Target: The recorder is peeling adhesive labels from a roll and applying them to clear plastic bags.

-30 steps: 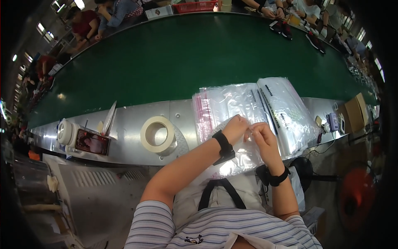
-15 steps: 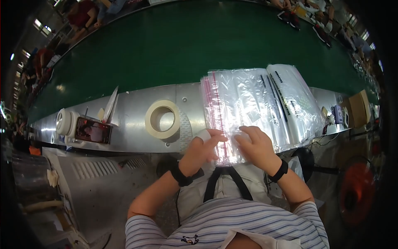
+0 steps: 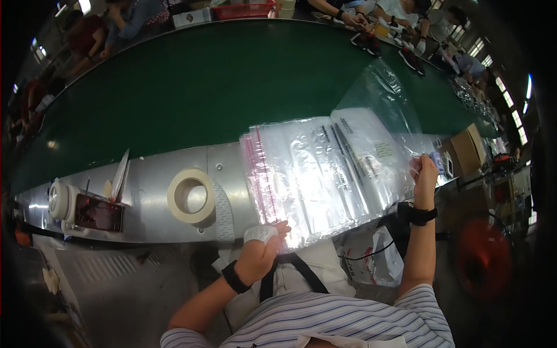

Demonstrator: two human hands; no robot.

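A stack of clear plastic bags [image 3: 301, 174] with pink-red edge lines at its left side lies in front of me. My right hand [image 3: 425, 168] is closed at the stack's right side, its fingers pinching a clear bag [image 3: 386, 98] whose far end rises over the green surface. At the stack's near left corner is my left hand [image 3: 262, 255], its fingers curled and their tips touching the bags. A white label strip [image 3: 261, 233] wraps over those fingers. Beside this hand stands a cream tape-like roll [image 3: 191, 197] with a printed strip [image 3: 223, 217] hanging from it.
A long green belt surface [image 3: 191, 87] runs beyond the metal ledge [image 3: 148, 214]. On the ledge are a phone [image 3: 100, 213], a white bottle [image 3: 60, 200] and an upright pointed blade-like piece [image 3: 120, 174]. A cardboard box [image 3: 467, 148] stands right. People work across the belt, near dark shoes [image 3: 412, 61].
My right hand has moved right from the middle of the bags and now pulls one bag's edge outward. The left hand stays by the near left corner. The whole view has shifted.
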